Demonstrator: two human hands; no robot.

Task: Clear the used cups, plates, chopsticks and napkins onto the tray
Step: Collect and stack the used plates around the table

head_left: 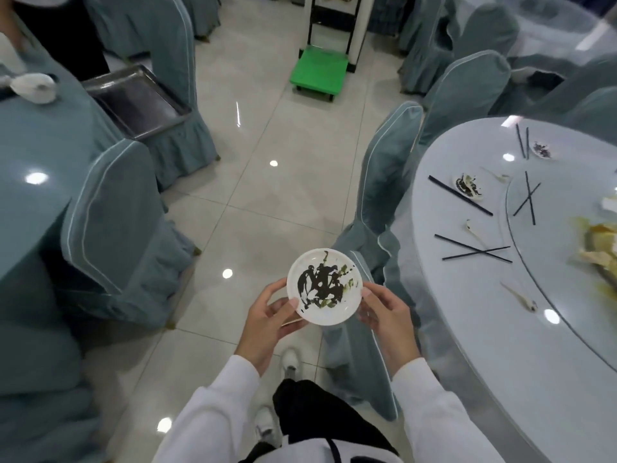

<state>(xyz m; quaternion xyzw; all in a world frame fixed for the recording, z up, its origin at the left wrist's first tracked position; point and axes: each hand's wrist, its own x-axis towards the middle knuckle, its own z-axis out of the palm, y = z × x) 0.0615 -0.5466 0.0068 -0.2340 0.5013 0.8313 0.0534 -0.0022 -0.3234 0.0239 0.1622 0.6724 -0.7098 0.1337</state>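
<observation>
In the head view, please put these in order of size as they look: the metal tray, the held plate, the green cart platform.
1. metal tray, largest.
2. Unsure: held plate and green cart platform look similar in area; the plate is much nearer the camera.

Both arms in white sleeves reaching forward, left hand [267,315] and right hand [384,312] facing, fingers [365,294] curled, pinching opposite edges of a held plate [324,286]
</observation>
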